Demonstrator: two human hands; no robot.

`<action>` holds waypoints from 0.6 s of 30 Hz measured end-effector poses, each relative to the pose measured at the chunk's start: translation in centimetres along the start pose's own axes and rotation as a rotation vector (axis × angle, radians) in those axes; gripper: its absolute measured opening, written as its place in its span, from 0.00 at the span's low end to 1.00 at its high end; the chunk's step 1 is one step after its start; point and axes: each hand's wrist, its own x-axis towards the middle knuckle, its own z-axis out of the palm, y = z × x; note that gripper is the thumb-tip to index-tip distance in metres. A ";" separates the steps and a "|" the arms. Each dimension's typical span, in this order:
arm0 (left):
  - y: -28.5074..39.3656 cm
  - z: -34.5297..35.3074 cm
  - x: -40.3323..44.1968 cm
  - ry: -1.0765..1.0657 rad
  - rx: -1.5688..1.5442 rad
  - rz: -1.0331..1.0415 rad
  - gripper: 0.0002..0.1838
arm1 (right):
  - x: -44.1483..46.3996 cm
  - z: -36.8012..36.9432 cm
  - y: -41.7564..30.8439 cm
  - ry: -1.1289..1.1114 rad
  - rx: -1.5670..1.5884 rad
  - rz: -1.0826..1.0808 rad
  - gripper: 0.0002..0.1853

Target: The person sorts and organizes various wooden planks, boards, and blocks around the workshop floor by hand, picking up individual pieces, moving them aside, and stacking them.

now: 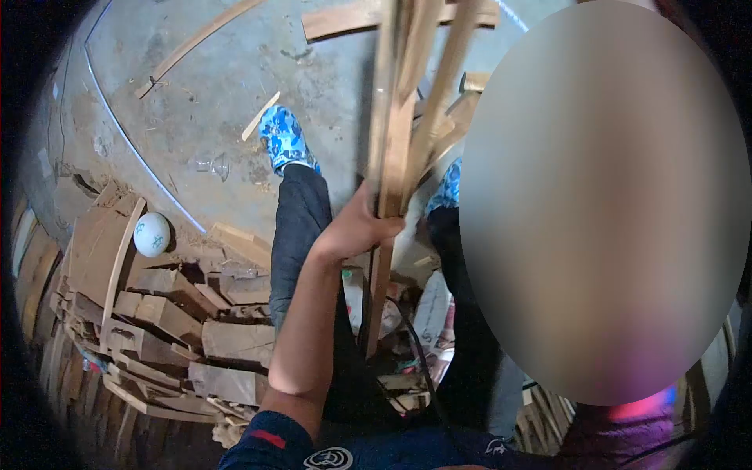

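My left hand (362,227) is closed around several long wooden strips (396,160). They stand roughly upright between my legs and fan apart toward the top of the view. The lower end of one strip reaches down past my wrist, between my knees. A large blurred patch covers the right side, so my right hand is hidden; only my right sleeve (615,435) shows below it.
Wooden offcuts (239,341) are piled at lower left, with a white ball (152,234) on them. A curved strip (196,47) and a wide board (345,22) lie on the concrete floor. A thin pale tube (141,149) runs across the left. My blue patterned shoe (286,137) stands ahead.
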 end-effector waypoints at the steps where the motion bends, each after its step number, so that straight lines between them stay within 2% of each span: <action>1: -0.8 0.6 0.3 0.014 0.020 0.040 0.17 | -2.6 -2.1 0.5 0.068 -0.040 -0.003 0.15; 2: -1.1 1.6 0.5 0.028 0.038 0.080 0.17 | -5.1 -4.2 0.7 0.142 -0.076 -0.002 0.15; 3: -1.6 2.8 0.8 0.150 0.055 0.136 0.17 | -7.5 -6.3 1.0 0.211 -0.118 -0.006 0.16; 6: -2.5 2.6 1.7 0.156 0.189 0.005 0.18 | -14.2 -12.7 1.9 0.444 -0.271 -0.008 0.16; 7: -2.2 2.5 1.7 0.152 0.126 -0.077 0.16 | -15.9 -14.5 2.4 0.524 -0.328 -0.006 0.17; 10: -3.4 1.7 2.7 0.227 0.077 0.028 0.09 | -18.9 -19.0 3.7 0.749 -0.527 -0.004 0.17; 12: -3.6 1.3 3.1 0.332 -0.023 -0.053 0.08 | -19.6 -19.8 5.8 0.856 -0.646 0.019 0.18; 13: -3.4 0.8 3.3 0.289 -0.073 -0.108 0.10 | -19.8 -19.1 7.4 0.879 -0.686 0.044 0.18; 15: -4.0 0.5 4.0 0.354 -0.201 -0.120 0.13 | -19.9 -15.4 11.6 0.832 -0.699 0.154 0.19; 17: -4.1 0.9 4.5 0.390 -0.274 -0.069 0.10 | -21.2 -8.6 16.2 0.705 -0.620 0.291 0.18; 18: -4.3 0.9 4.6 0.413 -0.323 -0.057 0.10 | -21.9 -6.9 20.5 0.552 -0.401 0.223 0.18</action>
